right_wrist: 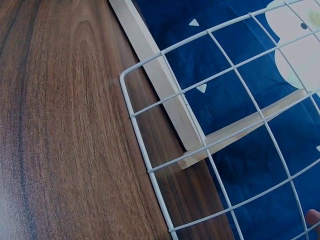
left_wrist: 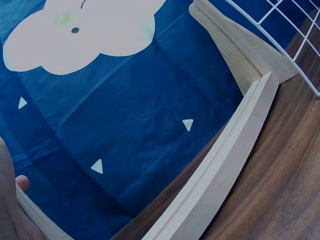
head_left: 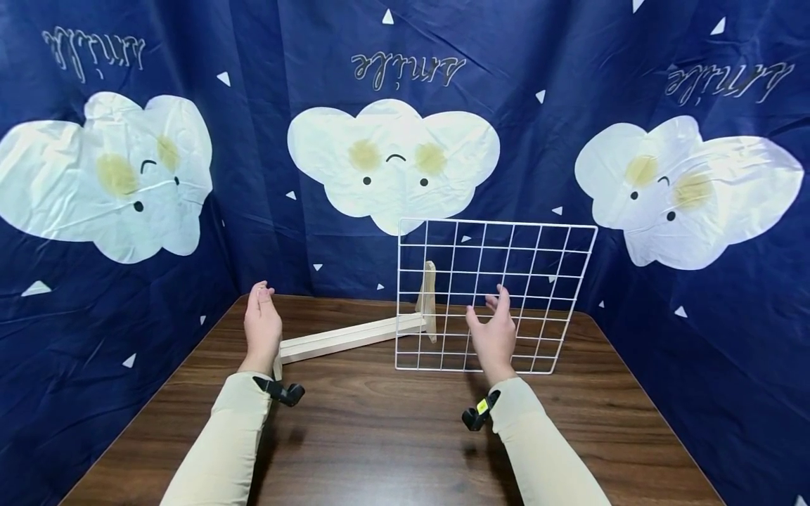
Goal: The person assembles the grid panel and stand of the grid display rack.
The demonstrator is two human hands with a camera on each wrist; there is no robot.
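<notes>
My left hand holds the left upright of a pale wooden stand. In the left wrist view, this upright passes between palm and a fingertip; the hand hides most of it in the head view. A long bar joins it to the right upright. My right hand is at the middle of a white wire grid panel, fingers bent at its wires, thumb spread apart. The panel stands upright in front of the stand's right end. Only a fingertip shows in the right wrist view.
The brown wooden tabletop stretches in front of the stand. Dark blue curtains with white cloud prints enclose the back and both sides. A black wrist camera is strapped to the left sleeve, another to the right.
</notes>
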